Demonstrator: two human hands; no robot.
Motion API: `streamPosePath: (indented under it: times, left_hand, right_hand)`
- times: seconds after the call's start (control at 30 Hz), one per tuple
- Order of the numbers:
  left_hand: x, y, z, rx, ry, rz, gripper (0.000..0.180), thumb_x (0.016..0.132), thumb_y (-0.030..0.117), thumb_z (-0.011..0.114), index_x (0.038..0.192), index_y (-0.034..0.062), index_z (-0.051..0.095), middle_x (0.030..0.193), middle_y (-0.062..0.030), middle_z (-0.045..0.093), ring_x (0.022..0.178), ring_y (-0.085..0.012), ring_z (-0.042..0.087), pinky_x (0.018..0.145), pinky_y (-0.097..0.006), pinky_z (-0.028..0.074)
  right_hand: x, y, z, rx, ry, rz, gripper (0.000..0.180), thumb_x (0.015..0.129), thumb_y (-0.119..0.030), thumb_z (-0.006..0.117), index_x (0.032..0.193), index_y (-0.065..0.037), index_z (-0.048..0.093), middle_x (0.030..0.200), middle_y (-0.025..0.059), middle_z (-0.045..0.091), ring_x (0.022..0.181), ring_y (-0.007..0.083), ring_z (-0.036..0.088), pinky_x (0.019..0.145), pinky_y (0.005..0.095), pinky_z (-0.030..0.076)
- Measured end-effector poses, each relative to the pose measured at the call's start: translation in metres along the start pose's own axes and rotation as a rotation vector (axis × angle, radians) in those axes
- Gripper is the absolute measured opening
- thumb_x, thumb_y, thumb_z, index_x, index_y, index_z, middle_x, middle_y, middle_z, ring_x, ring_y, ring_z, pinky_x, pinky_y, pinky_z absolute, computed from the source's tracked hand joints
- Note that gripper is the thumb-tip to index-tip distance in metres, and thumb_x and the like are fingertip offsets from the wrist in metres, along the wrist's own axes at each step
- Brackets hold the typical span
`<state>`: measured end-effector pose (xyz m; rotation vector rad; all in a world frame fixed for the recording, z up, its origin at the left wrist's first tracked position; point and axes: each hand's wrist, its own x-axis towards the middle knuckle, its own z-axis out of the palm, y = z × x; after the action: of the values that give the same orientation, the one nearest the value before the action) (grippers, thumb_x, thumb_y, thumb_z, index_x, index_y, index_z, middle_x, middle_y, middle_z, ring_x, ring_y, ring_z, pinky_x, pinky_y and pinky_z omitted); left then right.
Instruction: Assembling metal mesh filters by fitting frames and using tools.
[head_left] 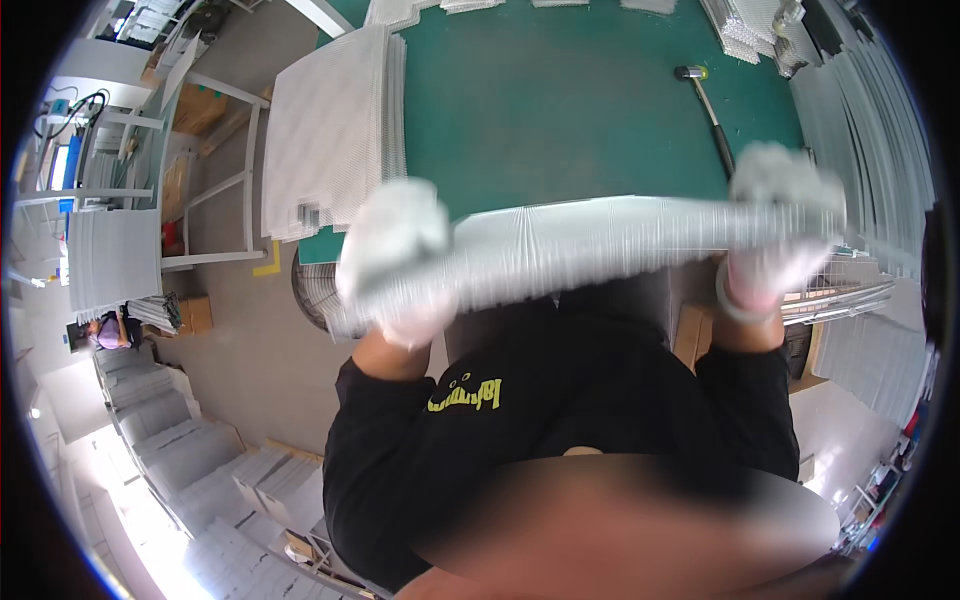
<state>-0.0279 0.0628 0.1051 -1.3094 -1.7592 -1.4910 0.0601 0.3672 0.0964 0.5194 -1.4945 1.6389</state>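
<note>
A long silvery-white panel with a finely ribbed edge (570,245) spans the space between my hands, held in front of my body at the near edge of the green table (560,110). My left hand (395,235), in a white glove, is closed round its left end. My right hand (785,195), gloved too, grips the right end, a little higher. Motion blurs both hands and the panel. A hammer (715,120) with a dark grip lies on the table, just beyond my right hand. Left of centre, near my left hand, rests a stack of white mesh-like sheets (325,130).
More silvery sheets (740,25) lie at the table's far right corner. Tall stacks of pale sheets (865,130) line the right side. A white metal frame (250,185) stands on the left, and a round wire-guarded fan (315,295) sits below the table's left corner. Far left, a person (112,332) is visible.
</note>
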Motion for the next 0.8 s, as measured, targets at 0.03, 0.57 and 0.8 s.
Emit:
streamPosePath:
  times: [0.03, 0.57, 0.8]
  left_hand:
    - [-0.023, -0.017, 0.026, 0.032, 0.354, -0.126, 0.026, 0.078, 0.000, 0.068, 0.101, 0.0001, 0.056, 0.089, -0.0103, 0.063, 0.079, -0.0224, 0.062, 0.078, -0.041, 0.052]
    - [-0.138, -0.090, 0.072, 0.532, 0.090, -0.671, 0.100, 0.056, 0.038, 0.096, 0.121, -0.0194, 0.047, 0.076, -0.0190, 0.063, 0.067, -0.0356, 0.065, 0.064, -0.040, 0.053]
    - [-0.134, -0.090, 0.047, 0.542, -0.123, -0.794, 0.080, 0.067, 0.033, 0.092, 0.120, -0.0108, 0.051, 0.080, -0.0170, 0.065, 0.067, -0.0329, 0.065, 0.061, -0.038, 0.052]
  right_hand:
    - [0.013, 0.011, 0.004, 0.174, 0.165, 0.146, 0.010, 0.099, -0.010, 0.058, 0.102, 0.000, 0.058, 0.090, 0.0051, 0.062, 0.077, 0.0174, 0.058, 0.070, 0.0294, 0.047]
    - [0.060, 0.057, 0.016, -0.401, 0.320, 0.116, 0.020, 0.102, -0.022, 0.061, 0.111, -0.004, 0.065, 0.098, -0.0049, 0.064, 0.090, 0.0032, 0.052, 0.085, 0.0204, 0.039]
    - [0.053, 0.056, 0.000, -0.437, 0.355, 0.144, 0.019, 0.102, -0.022, 0.061, 0.102, -0.004, 0.064, 0.094, -0.0046, 0.063, 0.086, 0.0027, 0.049, 0.082, 0.0202, 0.038]
